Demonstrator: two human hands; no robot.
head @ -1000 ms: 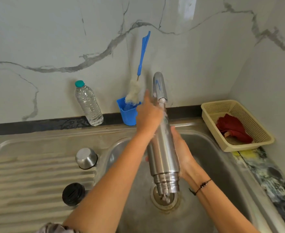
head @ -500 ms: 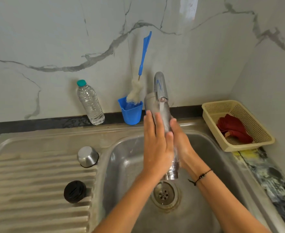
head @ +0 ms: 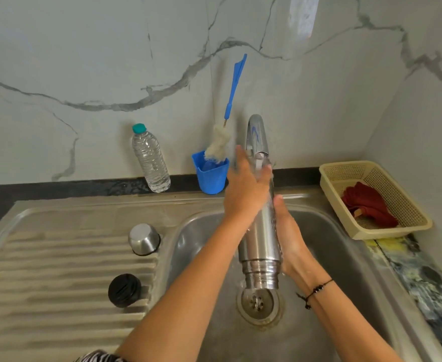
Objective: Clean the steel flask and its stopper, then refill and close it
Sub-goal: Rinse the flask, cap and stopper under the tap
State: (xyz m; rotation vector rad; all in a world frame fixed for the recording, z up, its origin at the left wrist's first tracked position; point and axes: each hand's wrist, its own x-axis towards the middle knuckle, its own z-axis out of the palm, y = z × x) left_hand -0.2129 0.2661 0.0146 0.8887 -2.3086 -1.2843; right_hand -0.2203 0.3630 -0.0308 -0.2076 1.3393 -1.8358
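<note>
The steel flask (head: 260, 246) hangs upside down under the running tap (head: 257, 137), its open neck over the drain (head: 259, 303). My left hand (head: 246, 189) lies across the flask's upper end with straight fingers, in the water stream. My right hand (head: 290, 236) holds the flask's right side from behind, fingers curled round it. The black stopper (head: 124, 290) and the steel cup lid (head: 144, 239) sit on the ribbed drainboard (head: 45, 270) to the left.
A blue cup (head: 210, 176) with a blue-handled bottle brush (head: 221, 142) stands behind the sink (head: 345, 257). A clear water bottle (head: 150, 159) stands left of it. A beige basket (head: 371, 199) with a red cloth sits at the right.
My left hand has slid from the flask's middle up to its top end. The lower body and neck of the flask now show again above the drain.
</note>
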